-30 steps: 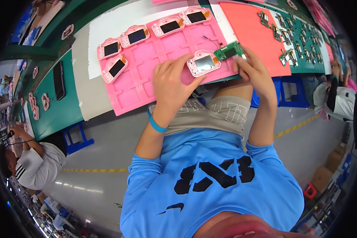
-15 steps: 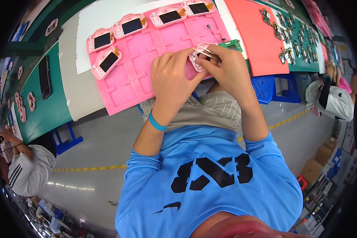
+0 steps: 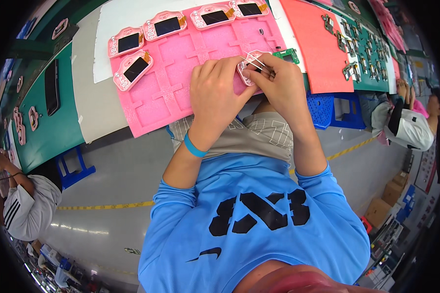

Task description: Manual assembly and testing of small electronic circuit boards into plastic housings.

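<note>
At the near right of a pink foam tray [image 3: 173,51], my left hand [image 3: 215,95] closes on the left side of a pink handheld-console shell [image 3: 240,70]. Pale tweezers [image 3: 252,59] are pinched in my right hand [image 3: 284,84], with their tips over that shell. My fingers hide much of the shell, so what the tips touch cannot be made out. A green circuit board [image 3: 290,55] lies just beyond my right hand, and a small part on a thin wire [image 3: 261,32] rests above it.
Several pink shells with dark screens [image 3: 132,71] sit along the tray's left and far edges. To the right, an orange-red sheet [image 3: 312,53] borders many small circuit boards [image 3: 349,44]. A dark flat device [image 3: 52,88] lies on the green mat. Co-workers sit at both sides.
The view has shifted slightly. Both hands stay at the same shell, with the tweezers still in my right hand; only their angle and the fingers differ a little.
</note>
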The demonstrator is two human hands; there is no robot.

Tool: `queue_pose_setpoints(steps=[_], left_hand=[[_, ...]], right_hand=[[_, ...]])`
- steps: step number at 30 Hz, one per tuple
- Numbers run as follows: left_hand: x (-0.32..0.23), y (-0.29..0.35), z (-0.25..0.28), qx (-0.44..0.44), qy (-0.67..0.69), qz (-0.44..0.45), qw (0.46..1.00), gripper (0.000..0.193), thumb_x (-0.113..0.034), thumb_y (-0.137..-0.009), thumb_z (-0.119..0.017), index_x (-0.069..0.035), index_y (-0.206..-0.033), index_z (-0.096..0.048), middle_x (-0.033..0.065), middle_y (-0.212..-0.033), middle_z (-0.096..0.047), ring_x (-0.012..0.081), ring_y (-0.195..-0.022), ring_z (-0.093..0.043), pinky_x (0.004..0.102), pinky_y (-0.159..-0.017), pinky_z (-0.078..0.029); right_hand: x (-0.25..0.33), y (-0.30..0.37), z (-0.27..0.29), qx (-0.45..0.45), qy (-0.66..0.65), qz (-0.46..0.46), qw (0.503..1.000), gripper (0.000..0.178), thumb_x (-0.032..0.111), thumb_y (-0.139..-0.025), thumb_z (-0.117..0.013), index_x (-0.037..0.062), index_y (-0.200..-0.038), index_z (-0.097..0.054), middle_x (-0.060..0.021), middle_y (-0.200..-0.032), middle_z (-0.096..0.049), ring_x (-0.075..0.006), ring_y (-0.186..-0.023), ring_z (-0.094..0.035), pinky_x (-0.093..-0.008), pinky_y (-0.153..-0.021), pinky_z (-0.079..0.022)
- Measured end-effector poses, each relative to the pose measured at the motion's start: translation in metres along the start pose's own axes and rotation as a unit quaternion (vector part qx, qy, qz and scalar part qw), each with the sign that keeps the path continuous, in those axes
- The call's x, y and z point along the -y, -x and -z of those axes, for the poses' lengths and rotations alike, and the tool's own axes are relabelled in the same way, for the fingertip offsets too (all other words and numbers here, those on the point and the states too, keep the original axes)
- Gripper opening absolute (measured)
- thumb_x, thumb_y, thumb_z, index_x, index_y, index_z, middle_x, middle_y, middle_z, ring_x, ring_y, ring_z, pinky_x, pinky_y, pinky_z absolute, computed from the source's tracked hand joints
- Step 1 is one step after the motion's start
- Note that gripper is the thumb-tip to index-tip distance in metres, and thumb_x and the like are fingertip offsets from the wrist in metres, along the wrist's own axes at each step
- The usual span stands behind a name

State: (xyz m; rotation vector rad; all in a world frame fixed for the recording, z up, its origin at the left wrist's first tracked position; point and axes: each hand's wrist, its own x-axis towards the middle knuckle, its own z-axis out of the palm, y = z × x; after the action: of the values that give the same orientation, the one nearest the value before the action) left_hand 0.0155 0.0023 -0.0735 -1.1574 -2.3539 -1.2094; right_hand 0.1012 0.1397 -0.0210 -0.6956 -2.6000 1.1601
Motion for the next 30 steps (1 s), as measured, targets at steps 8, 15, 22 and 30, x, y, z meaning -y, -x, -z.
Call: queue_pose_setpoints(steps=[8, 15, 22, 30], left_hand=[[-0.003, -0.004, 0.002, 0.012, 0.018, 0.006, 1.000, 0.051, -0.032, -0.076, -0.090, -0.012, -0.120, -0.073, 0.0009, -0.107, -0.076, 0.0212, -0.093, -0.064, 0.0354, -0.089, -0.046], [-0.003, 0.001, 0.003, 0.007, -0.005, -0.014, 1.000, 0.058, -0.035, -0.076, -0.091, -0.012, -0.125, -0.071, 0.0022, -0.113, -0.074, 0.0225, -0.096, -0.064, 0.0359, -0.091, -0.046], [-0.003, -0.001, 0.007, 0.044, 0.012, 0.000, 0.999, 0.062, -0.034, -0.077, -0.091, -0.011, -0.130, -0.069, 0.0033, -0.119, -0.072, 0.0238, -0.100, -0.064, 0.0371, -0.093, -0.047], [0.002, -0.001, 0.006, 0.021, 0.068, 0.018, 0.997, 0.072, -0.033, -0.074, -0.094, -0.010, -0.138, -0.067, 0.0021, -0.117, -0.075, 0.0232, -0.099, -0.066, 0.0375, -0.094, -0.048]], right_hand=[[0.005, -0.005, -0.001, -0.041, 0.015, -0.003, 0.999, 0.015, 0.009, -0.090, -0.083, 0.0022, -0.102, -0.077, 0.0010, -0.067, -0.057, -0.0085, -0.059, -0.044, -0.0248, -0.055, -0.034], [-0.045, 0.009, 0.055, -0.176, -0.013, -0.084, 0.981, 0.028, 0.023, -0.093, -0.084, -0.0018, -0.104, -0.075, -0.0022, -0.066, -0.058, -0.0108, -0.060, -0.048, -0.0294, -0.055, -0.039], [-0.046, 0.001, 0.041, -0.252, -0.122, -0.048, 0.959, 0.022, 0.018, -0.092, -0.085, -0.0002, -0.103, -0.078, -0.0010, -0.066, -0.057, -0.0099, -0.059, -0.043, -0.0275, -0.055, -0.036], [-0.017, -0.008, 0.050, -0.015, -0.074, 0.107, 0.991, 0.028, 0.010, -0.088, -0.085, 0.0036, -0.115, -0.080, -0.0030, -0.077, -0.067, -0.0113, -0.063, -0.050, -0.0262, -0.059, -0.042]])
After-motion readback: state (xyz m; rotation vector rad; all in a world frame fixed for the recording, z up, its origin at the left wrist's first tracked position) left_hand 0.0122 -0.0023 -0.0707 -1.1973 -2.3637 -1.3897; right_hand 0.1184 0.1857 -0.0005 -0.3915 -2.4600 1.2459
